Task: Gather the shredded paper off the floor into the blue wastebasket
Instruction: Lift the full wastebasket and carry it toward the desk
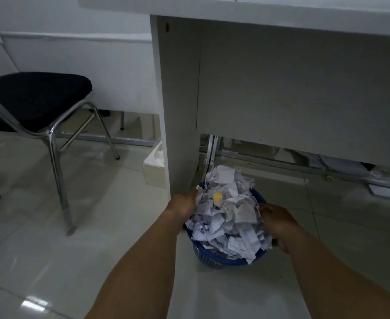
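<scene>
Our left hand point(182, 207) and right hand point(279, 223), spread, press the shredded paper point(227, 212) heaped in the blue wastebasket point(214, 261); the floor point(97, 238) looks nearly clear, so we judge little remains.

You cannot read any words or numbers here. The shredded paper point(226, 217) heaped in the blue wastebasket point(226, 261) has small dark printing on its pieces, but it is too tiny and blurry for you to make out. Nothing else has writing on it.

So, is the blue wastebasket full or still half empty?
Overfull: white shredded paper heaps above the round blue plastic wastebasket rim.
</scene>
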